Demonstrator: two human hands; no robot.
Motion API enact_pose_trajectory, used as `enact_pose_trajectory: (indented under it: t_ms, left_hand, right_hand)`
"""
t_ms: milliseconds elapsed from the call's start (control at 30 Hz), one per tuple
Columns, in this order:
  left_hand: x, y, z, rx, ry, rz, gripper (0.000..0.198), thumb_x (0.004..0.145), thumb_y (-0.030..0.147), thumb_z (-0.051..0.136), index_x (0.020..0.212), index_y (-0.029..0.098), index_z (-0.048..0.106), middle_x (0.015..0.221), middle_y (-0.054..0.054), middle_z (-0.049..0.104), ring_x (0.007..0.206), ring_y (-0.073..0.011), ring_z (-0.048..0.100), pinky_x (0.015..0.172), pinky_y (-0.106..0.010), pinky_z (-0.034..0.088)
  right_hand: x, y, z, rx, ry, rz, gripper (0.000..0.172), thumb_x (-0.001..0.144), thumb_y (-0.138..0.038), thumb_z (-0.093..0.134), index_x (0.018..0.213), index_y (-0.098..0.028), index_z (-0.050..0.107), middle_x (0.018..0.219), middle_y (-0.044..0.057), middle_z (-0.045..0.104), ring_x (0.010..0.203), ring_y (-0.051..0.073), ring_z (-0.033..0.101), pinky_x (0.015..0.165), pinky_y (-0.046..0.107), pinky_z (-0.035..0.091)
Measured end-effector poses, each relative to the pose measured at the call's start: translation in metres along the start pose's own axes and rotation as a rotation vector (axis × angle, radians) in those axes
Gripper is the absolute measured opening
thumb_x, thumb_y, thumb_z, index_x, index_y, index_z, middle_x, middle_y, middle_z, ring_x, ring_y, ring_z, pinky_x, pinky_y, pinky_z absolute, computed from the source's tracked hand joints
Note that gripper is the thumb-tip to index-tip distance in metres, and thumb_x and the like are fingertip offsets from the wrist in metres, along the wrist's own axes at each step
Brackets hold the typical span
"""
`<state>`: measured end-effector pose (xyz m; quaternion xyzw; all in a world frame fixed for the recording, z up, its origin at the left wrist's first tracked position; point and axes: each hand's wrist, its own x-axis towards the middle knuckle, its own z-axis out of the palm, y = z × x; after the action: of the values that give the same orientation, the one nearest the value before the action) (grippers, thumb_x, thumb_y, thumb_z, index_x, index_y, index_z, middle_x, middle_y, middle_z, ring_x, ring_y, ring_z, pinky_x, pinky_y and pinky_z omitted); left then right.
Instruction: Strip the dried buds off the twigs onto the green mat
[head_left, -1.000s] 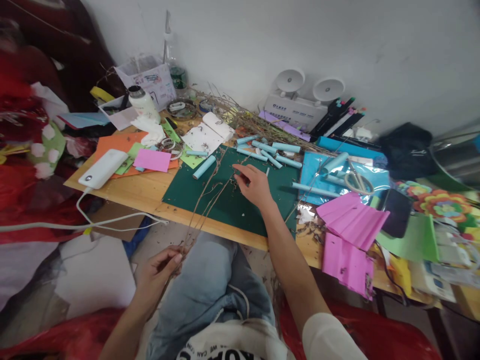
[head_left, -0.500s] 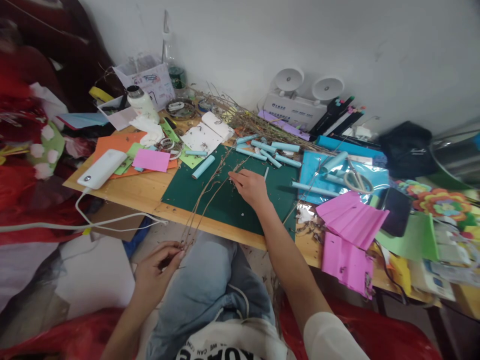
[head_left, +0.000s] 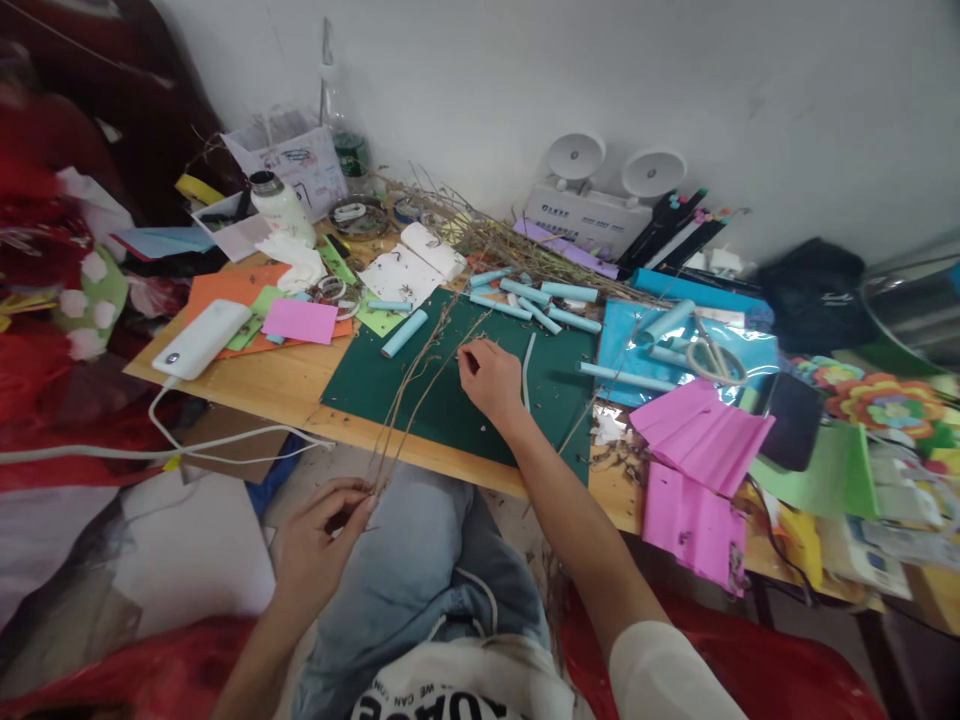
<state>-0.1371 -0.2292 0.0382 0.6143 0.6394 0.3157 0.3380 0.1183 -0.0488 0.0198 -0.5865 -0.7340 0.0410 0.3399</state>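
Below the table edge, over my lap, my left hand point(head_left: 319, 545) pinches the lower ends of a bundle of thin dry twigs point(head_left: 411, 385). The twigs run up and away across the dark green cutting mat point(head_left: 375, 375). My right hand point(head_left: 489, 378) rests on the mat with its fingers curled at the upper part of the twigs. Whether those fingers grip a twig is not visible. A pale rolled paper tube point(head_left: 527, 358) lies just right of that hand.
Several light blue paper rolls point(head_left: 405, 333) lie about the mat's far edge. Scissors point(head_left: 712, 360) sit on blue sheets to the right, pink folded paper point(head_left: 701, 435) nearer me. A white power bank point(head_left: 202, 338) with cable, a white bottle point(head_left: 283, 210) and a pile of dry branches point(head_left: 487, 238) are on the table.
My right hand slid left and toward me on the mat and curled its fingers at the twigs. My left hand dropped slightly, still pinching the twig ends.
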Motion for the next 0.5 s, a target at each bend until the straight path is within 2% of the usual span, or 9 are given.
enact_pose_trajectory:
  t_ms: [133, 333, 433, 500]
  left_hand:
    - [0.001, -0.002, 0.005, -0.029, 0.006, -0.026, 0.025, 0.084, 0.04, 0.063, 0.072, 0.019, 0.07, 0.095, -0.006, 0.069, 0.088, -0.0171, 0.067, 0.07, -0.022, 0.054]
    - [0.0, -0.007, 0.011, -0.109, 0.019, -0.092, 0.028, 0.082, 0.043, 0.065, 0.071, 0.018, 0.07, 0.095, -0.007, 0.068, 0.085, -0.0175, 0.066, 0.064, -0.022, 0.053]
    - [0.001, -0.005, 0.013, -0.152, 0.029, -0.12, 0.03, 0.081, 0.044, 0.064, 0.069, 0.018, 0.069, 0.095, -0.007, 0.068, 0.082, -0.0174, 0.066, 0.061, -0.023, 0.053]
    - [0.003, -0.003, 0.013, -0.169, 0.031, -0.128, 0.031, 0.082, 0.044, 0.064, 0.066, 0.017, 0.068, 0.094, -0.008, 0.068, 0.081, -0.0172, 0.065, 0.059, -0.022, 0.052]
  right_hand:
    - [0.002, 0.005, 0.001, 0.222, -0.007, 0.037, 0.018, 0.087, -0.022, 0.05, 0.083, -0.018, 0.067, 0.078, 0.004, 0.068, 0.07, 0.015, 0.06, 0.068, 0.025, 0.043]
    - [0.008, 0.01, 0.004, 0.643, -0.073, 0.306, 0.016, 0.078, -0.029, 0.058, 0.071, -0.017, 0.065, 0.062, 0.0, 0.062, 0.055, 0.012, 0.053, 0.058, 0.024, 0.041]
    - [0.01, 0.009, 0.002, 0.762, -0.131, 0.397, 0.016, 0.073, -0.031, 0.061, 0.066, -0.017, 0.064, 0.058, -0.001, 0.059, 0.053, 0.011, 0.049, 0.054, 0.023, 0.039]
    - [0.01, 0.008, -0.002, 0.779, -0.167, 0.39, 0.016, 0.072, -0.031, 0.061, 0.065, -0.017, 0.065, 0.056, -0.002, 0.057, 0.052, 0.01, 0.048, 0.053, 0.023, 0.038]
